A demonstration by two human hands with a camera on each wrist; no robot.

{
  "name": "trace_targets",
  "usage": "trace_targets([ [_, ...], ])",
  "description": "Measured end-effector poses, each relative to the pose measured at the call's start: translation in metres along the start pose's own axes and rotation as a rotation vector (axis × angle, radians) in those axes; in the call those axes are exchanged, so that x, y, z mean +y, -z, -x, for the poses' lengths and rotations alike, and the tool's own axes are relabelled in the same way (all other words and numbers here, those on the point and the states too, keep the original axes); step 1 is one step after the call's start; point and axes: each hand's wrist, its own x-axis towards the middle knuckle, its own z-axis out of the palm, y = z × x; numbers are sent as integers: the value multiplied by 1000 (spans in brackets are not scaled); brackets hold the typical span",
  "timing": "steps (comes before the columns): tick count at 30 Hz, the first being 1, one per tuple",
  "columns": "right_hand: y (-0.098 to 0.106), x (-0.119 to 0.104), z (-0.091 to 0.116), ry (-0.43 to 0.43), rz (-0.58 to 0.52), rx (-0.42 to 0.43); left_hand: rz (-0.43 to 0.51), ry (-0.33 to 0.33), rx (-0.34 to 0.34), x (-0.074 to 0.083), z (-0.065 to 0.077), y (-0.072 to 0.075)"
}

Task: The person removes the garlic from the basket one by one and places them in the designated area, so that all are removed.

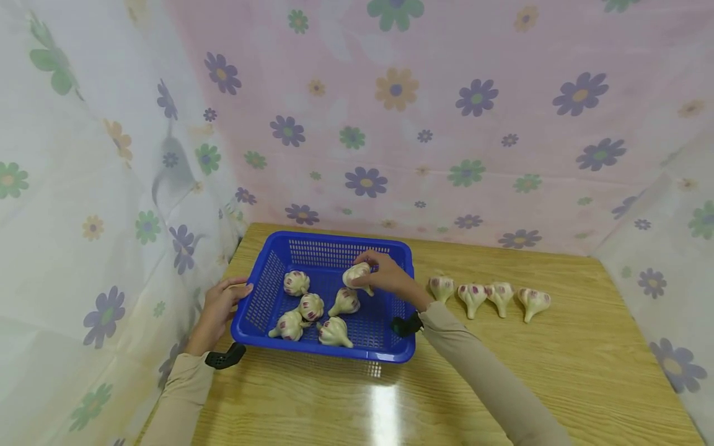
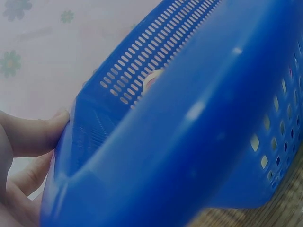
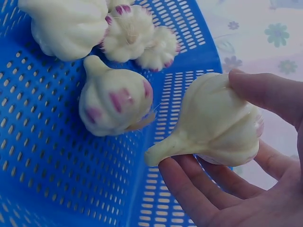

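A blue plastic basket (image 1: 329, 354) stands on the table at the left, with several garlic bulbs (image 1: 297, 283) lying loose inside. My left hand (image 1: 214, 311) grips its left rim, thumb on top and fingers underneath, as the left wrist view also shows at the basket corner (image 2: 68, 184). Over the right half of the basket, my right hand (image 1: 393, 277) holds one white garlic bulb (image 3: 215, 123) with faint purple marks. The thumb presses one side and the fingers curl under it, its stem pointing away from the palm. Another bulb (image 3: 116, 101) lies close below it.
Right of the basket, several more garlic bulbs (image 1: 472, 297) lie in a row on the wooden table (image 1: 502, 371). Flower-patterned cloth (image 1: 362, 124) hangs behind and along both sides. A dark wrist mount (image 1: 406, 324) overlaps the basket's right rim.
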Motion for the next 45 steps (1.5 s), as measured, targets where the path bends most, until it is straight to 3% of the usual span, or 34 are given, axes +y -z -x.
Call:
trace_targets([
  [7,13,-5,14,5,1,0,-2,-28,-6,-9,-8,2],
  [10,18,-6,19,4,8,9,1,-2,-8,-3,-3,1],
  [14,23,-12,28,3,2,16,2,23,-14,17,16,-4],
  [21,28,-2,31,-20,-26,36,-1,15,-7,8,9,-1],
  [31,39,5,45,-25,-61,42,7,18,-34,29,28,-7],
  [45,68,7,62,-15,-101,75,13,21,-34,29,28,-6],
])
